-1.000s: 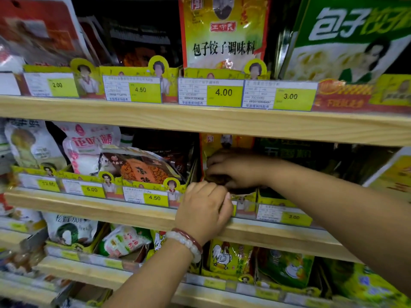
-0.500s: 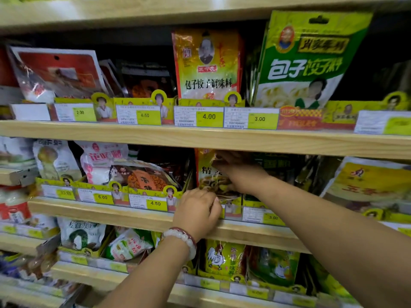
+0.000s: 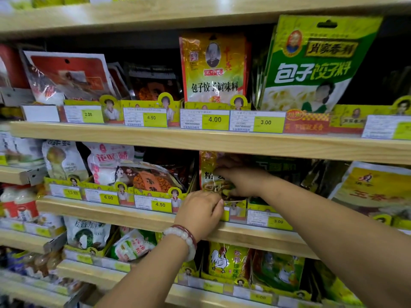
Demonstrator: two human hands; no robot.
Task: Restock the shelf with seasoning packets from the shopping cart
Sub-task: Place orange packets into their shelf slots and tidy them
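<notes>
Reaching into the middle shelf [image 3: 142, 213], I have my right hand [image 3: 242, 181] curled over a yellow and red seasoning packet [image 3: 209, 172], fingers and thumb pinching it as it stands upright in its slot behind the yellow price rail. My left hand [image 3: 201, 213] sits just below, fingers bent in, their tips touching the packet's lower edge and the rail in front of it; I cannot tell whether they truly pinch the packet or only steady it. A bead bracelet [image 3: 184, 237] circles my left wrist.

Left of my packet lies a tilted orange-printed bag [image 3: 153, 178] above the 4.50 tag [image 3: 160, 204], and beside that a white and pink bag [image 3: 106, 161]. To the right of my right hand stand dark green packets [image 3: 280, 167]. On the shelf above, a yellow dumpling seasoning pouch [image 3: 213, 67] stands over the 4.00 tag [image 3: 214, 119], with a large green pouch [image 3: 311, 63] next to it. Below my wrists, a yellow packet printed with a rooster [image 3: 226, 261] stands upright on the lower shelf.
</notes>
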